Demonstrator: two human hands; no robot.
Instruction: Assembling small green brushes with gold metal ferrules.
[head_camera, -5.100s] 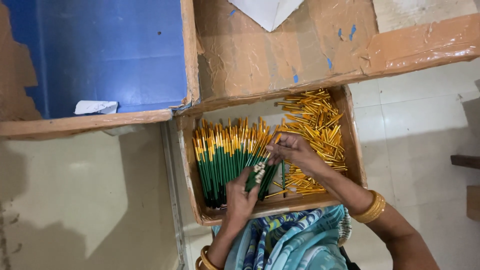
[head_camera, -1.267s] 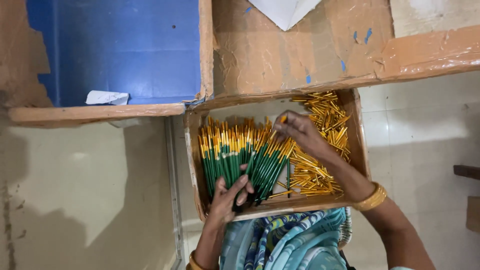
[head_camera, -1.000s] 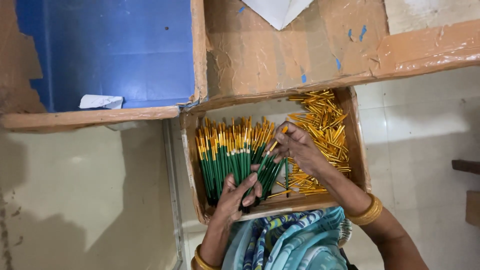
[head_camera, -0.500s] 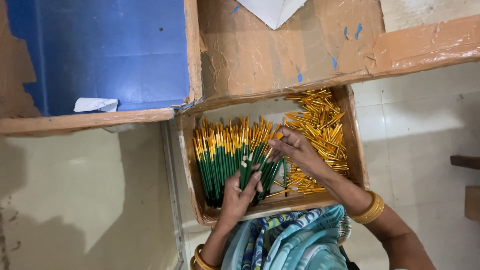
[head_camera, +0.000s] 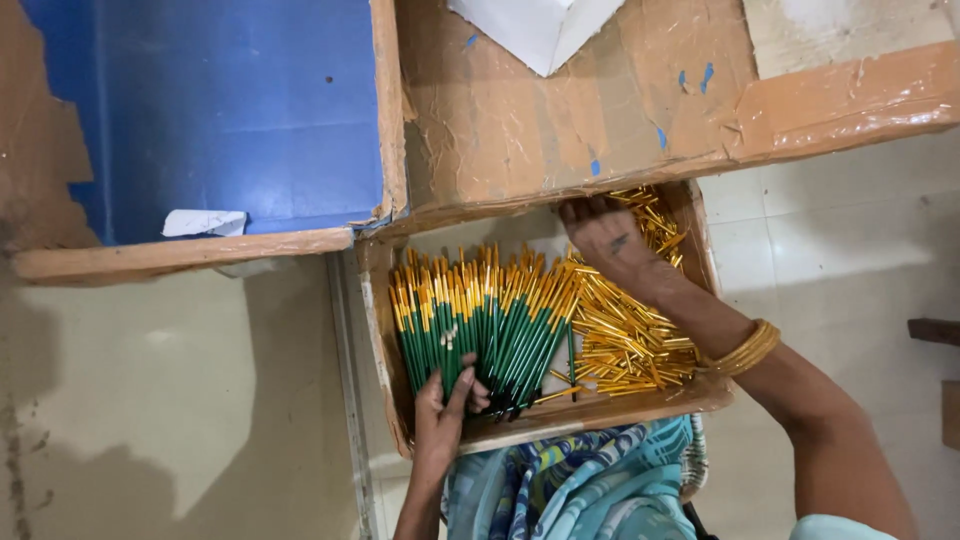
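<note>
A shallow cardboard box (head_camera: 378, 330) rests against my lap. Its left part holds a fanned bunch of green pens (head_camera: 480, 320) with gold tips pointing away from me. A heap of loose gold caps (head_camera: 625, 335) fills its right part. My left hand (head_camera: 445, 405) grips the near ends of the green pens, thumb and fingers curled around a few of them. My right hand (head_camera: 608, 240), gold bangles (head_camera: 742, 348) on its wrist, reaches to the far end of the gold caps. Its fingertips are in shadow under the carton edge, so what they hold is hidden.
A big cardboard carton (head_camera: 560, 110) with torn flaps lies just beyond the box, with a blue-lined panel (head_camera: 220, 110) to its left and a white sheet (head_camera: 535, 30) at the top. The floor (head_camera: 180, 400) is pale. A patterned blue-green cloth (head_camera: 580, 490) covers my lap.
My right hand has left the middle of the pen bunch and moved away from me to the far end of the gold caps. My left hand stays at the pens' near ends.
</note>
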